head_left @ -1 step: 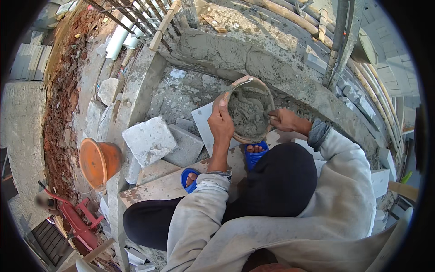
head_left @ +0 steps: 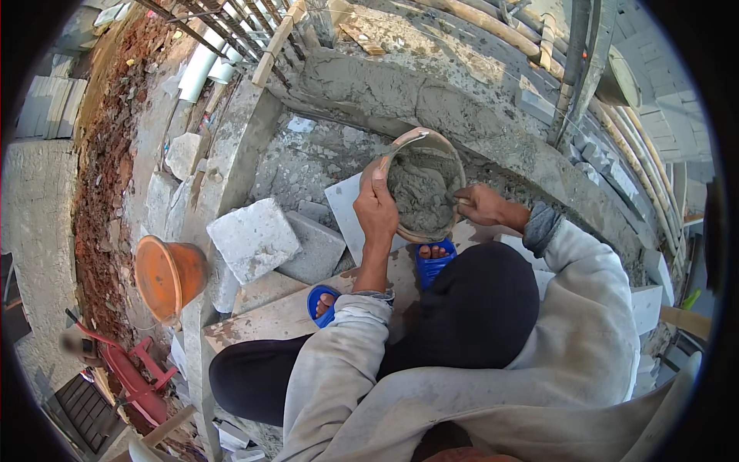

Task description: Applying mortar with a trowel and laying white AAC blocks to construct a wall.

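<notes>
A bucket of wet grey mortar is tilted toward me, its mouth facing up at me. My left hand grips its left side, thumb up along the rim beside the wire handle. At the right rim, my right hand is closed, fingertips over the edge by the mortar. What those fingers hold is hidden. Under the bucket, a pale flat block shows between my left wrist and two rough grey blocks, one lying partly on the other.
An orange bucket lies tipped at the left, by a concrete ledge. A mortar-covered low wall runs across the far side. Rebar rises at the far left. A red wheelbarrow stands lower left. My blue sandals rest on a board.
</notes>
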`<state>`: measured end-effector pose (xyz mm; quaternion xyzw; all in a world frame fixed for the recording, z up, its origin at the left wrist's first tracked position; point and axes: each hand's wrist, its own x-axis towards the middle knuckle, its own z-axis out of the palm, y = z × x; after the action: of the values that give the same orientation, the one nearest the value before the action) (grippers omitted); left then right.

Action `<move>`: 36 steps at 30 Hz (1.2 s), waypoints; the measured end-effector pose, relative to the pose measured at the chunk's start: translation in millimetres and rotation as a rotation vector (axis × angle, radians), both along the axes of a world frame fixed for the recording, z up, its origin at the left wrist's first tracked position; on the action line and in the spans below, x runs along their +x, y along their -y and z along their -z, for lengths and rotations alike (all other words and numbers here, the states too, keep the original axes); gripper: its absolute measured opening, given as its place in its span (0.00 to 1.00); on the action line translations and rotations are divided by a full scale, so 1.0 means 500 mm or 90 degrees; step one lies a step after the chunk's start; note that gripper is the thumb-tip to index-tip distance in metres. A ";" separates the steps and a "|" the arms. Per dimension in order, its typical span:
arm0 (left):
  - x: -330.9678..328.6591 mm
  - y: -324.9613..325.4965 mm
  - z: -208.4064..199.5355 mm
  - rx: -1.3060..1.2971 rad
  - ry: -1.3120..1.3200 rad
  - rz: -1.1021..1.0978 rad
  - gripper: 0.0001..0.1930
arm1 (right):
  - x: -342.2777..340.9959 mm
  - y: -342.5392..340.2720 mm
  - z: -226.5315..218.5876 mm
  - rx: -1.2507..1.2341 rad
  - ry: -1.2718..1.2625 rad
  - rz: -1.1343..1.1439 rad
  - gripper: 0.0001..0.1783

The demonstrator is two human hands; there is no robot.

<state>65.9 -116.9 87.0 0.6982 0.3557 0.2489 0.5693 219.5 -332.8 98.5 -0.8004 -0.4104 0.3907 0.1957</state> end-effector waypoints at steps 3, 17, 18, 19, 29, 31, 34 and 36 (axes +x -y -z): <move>-0.004 0.011 -0.009 0.028 0.020 -0.031 0.25 | -0.044 -0.028 -0.023 0.052 -0.169 0.060 0.19; -0.001 -0.024 -0.005 -0.054 0.086 0.004 0.26 | -0.027 0.012 -0.107 0.017 -0.424 0.196 0.15; 0.003 -0.026 -0.009 -0.060 0.077 0.003 0.26 | -0.019 0.023 -0.110 0.024 -0.420 0.197 0.15; 0.009 -0.028 -0.011 -0.062 0.074 0.001 0.26 | -0.012 0.034 -0.110 0.026 -0.414 0.209 0.15; -0.029 -0.100 0.054 -0.118 0.026 -0.019 0.26 | 0.147 0.217 -0.153 0.103 -0.310 0.316 0.24; -0.026 -0.096 0.050 -0.156 0.016 -0.046 0.26 | 0.201 0.271 -0.143 0.075 -0.213 0.320 0.24; -0.019 -0.095 0.044 -0.152 -0.014 -0.044 0.25 | 0.229 0.297 -0.153 -0.020 0.073 0.272 0.21; -0.016 -0.098 0.046 -0.167 0.008 -0.046 0.25 | 0.234 0.299 -0.119 0.045 0.545 0.147 0.20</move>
<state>57.7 -67.9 64.2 0.6029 0.4065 0.2248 0.6487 336.3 -482.5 158.2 -0.9233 -0.3757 -0.0146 0.0780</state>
